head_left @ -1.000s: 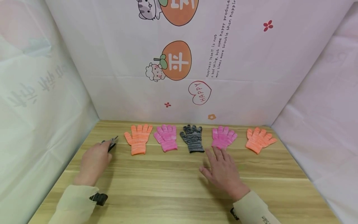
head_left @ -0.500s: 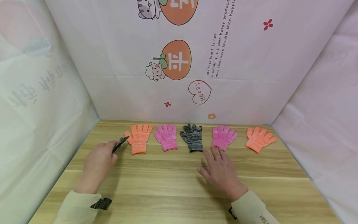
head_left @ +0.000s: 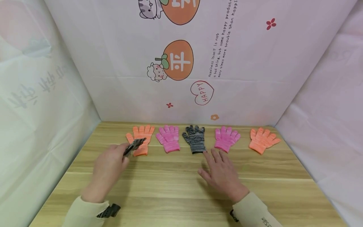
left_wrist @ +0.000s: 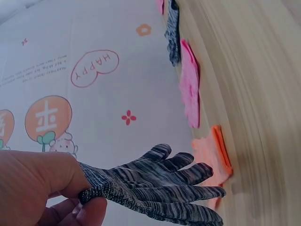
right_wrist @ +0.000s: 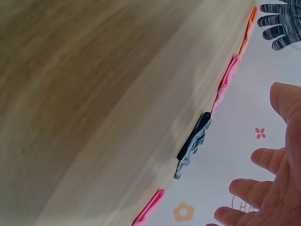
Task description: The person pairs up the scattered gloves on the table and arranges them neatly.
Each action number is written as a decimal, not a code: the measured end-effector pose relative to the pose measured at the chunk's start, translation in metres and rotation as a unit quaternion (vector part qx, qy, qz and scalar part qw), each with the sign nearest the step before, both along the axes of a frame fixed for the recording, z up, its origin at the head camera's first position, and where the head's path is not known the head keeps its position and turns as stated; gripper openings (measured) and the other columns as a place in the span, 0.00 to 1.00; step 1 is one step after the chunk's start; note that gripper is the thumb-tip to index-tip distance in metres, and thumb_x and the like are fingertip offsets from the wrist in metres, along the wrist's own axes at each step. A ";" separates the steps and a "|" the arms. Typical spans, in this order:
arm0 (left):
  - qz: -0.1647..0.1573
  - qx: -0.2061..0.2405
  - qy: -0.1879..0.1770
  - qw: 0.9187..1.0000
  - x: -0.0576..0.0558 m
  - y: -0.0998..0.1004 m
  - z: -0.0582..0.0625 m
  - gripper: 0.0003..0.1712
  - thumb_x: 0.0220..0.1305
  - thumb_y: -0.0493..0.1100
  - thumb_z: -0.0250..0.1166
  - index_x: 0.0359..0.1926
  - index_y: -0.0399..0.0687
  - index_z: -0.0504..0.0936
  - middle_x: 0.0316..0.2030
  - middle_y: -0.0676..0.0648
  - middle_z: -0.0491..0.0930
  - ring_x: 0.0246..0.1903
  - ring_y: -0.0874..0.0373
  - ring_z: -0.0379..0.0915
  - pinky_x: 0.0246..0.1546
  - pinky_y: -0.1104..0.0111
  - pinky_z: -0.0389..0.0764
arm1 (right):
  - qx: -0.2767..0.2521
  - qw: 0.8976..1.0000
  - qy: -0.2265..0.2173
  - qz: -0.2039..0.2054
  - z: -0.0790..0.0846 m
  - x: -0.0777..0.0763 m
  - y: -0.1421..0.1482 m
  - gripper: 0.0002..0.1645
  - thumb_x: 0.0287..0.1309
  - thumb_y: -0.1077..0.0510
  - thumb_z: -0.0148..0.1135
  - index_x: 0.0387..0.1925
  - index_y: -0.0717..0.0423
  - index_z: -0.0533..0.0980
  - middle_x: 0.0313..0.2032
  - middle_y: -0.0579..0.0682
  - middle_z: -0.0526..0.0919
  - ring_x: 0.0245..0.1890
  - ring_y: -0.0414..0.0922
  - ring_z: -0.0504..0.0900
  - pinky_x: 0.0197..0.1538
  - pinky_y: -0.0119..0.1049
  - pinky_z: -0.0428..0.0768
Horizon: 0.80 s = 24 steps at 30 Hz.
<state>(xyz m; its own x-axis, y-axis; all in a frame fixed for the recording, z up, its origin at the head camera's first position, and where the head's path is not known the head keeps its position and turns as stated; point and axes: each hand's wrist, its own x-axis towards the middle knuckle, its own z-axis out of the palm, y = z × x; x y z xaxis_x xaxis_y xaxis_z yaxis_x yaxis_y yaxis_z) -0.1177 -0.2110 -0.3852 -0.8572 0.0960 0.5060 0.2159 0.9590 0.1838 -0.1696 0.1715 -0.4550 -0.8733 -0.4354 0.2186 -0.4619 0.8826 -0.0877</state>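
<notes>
Left hand (head_left: 109,165): thumb and fingers pinched on the cuff of a gray glove (left_wrist: 164,183), dark streaky knit. Glove is up off the table (head_left: 167,189), its fingers spread and pointing away from the hand. From the head view it overlaps the left orange glove (head_left: 139,133); right wrist view shows air between the two.

Right hand (head_left: 222,173): fingers wide, roughly straight, thumb out to the side. It hovers back-up on the near side of the row. From the head view the index tip lines up with the cuff of the middle glove (head_left: 195,140), also gray; right wrist view shows a gap there. Right pink glove (head_left: 226,138) is just past the other fingertips.

Row, left to right: left orange glove, left pink glove (head_left: 169,139), middle glove, right pink glove, right orange glove (head_left: 262,141). All lie flat near the back edge, cuffs toward the person. First three sit close together; gaps to the right are wider. Right orange glove is turned, fingers fanning off right.

Further out: beige sleeves (head_left: 86,212), black band (head_left: 108,212) at each wrist. White backdrop (head_left: 241,104) stands behind the row: orange fruit, cartoon animals, HAPPY heart, small flowers, sideways lettering. Pale cloth (head_left: 34,132) at both sides.
</notes>
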 end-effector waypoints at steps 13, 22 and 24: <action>-0.028 0.007 -0.002 1.000 0.001 0.028 -0.006 0.22 0.52 0.30 0.72 0.52 0.37 0.86 0.37 0.38 0.85 0.27 0.51 0.79 0.25 0.59 0.81 | -0.012 1.000 -0.020 0.007 0.001 0.002 -0.005 0.43 0.71 0.35 0.59 0.75 0.57 0.66 0.69 0.67 0.73 0.72 0.68 0.68 0.74 0.63 0.63; -0.043 0.004 0.005 0.999 0.003 0.052 -0.013 0.22 0.51 0.30 0.70 0.51 0.38 0.87 0.33 0.42 0.85 0.24 0.55 0.75 0.23 0.63 0.78 | -0.019 0.998 -0.054 0.012 0.006 0.004 -0.011 0.42 0.73 0.35 0.57 0.75 0.57 0.66 0.69 0.63 0.75 0.69 0.65 0.72 0.72 0.61 0.66; -0.047 0.008 0.004 0.999 0.003 0.058 -0.014 0.22 0.51 0.30 0.70 0.50 0.38 0.87 0.33 0.43 0.85 0.25 0.54 0.77 0.23 0.62 0.78 | -0.021 0.998 -0.055 0.012 0.006 0.005 -0.013 0.42 0.73 0.35 0.57 0.75 0.57 0.67 0.68 0.62 0.76 0.68 0.64 0.73 0.72 0.61 0.67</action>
